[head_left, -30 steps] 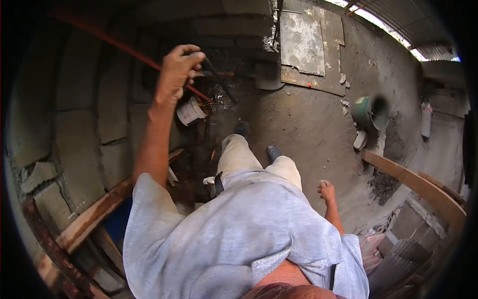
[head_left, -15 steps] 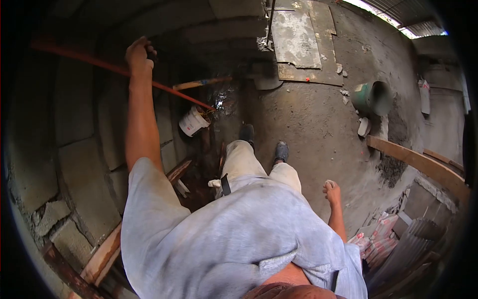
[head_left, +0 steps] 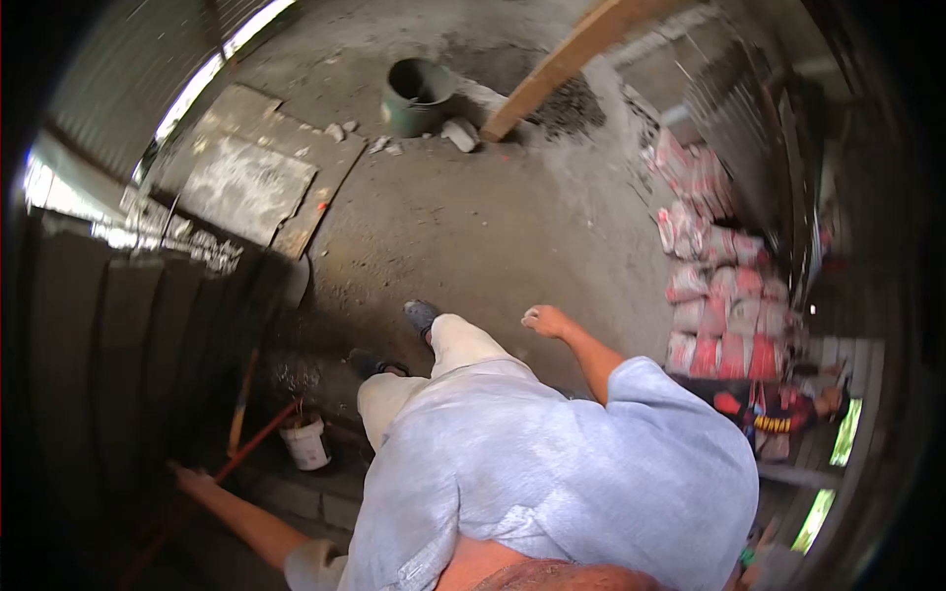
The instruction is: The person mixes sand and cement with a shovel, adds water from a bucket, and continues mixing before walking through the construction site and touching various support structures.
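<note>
My left hand (head_left: 194, 481) is stretched out to the lower left, near the dark block wall (head_left: 94, 335) and beside a long red pole (head_left: 264, 433). At least one finger points outward; dim light and blur hide the rest, and no grasp on the pole shows. A white bucket (head_left: 305, 445) stands by the pole's upper end, with a wooden-handled tool (head_left: 239, 404) leaning close by. Over the grey floor, my right hand (head_left: 545, 321) hangs at my side, its fingers loosely bent and holding nothing visible.
A green barrel (head_left: 414, 110) and a stone chunk (head_left: 460, 136) stand ahead, beside a slanted wooden plank (head_left: 552, 77). Flat worn boards (head_left: 246, 187) lie at the left. Stacked red-and-white sacks (head_left: 724, 315) and corrugated sheets (head_left: 734, 128) line the right.
The view has swung to the right, bringing the sack stack fully in. My left hand has gone from a closed shape near the wall to a lower, stretched-out position. My right hand stays at my side.
</note>
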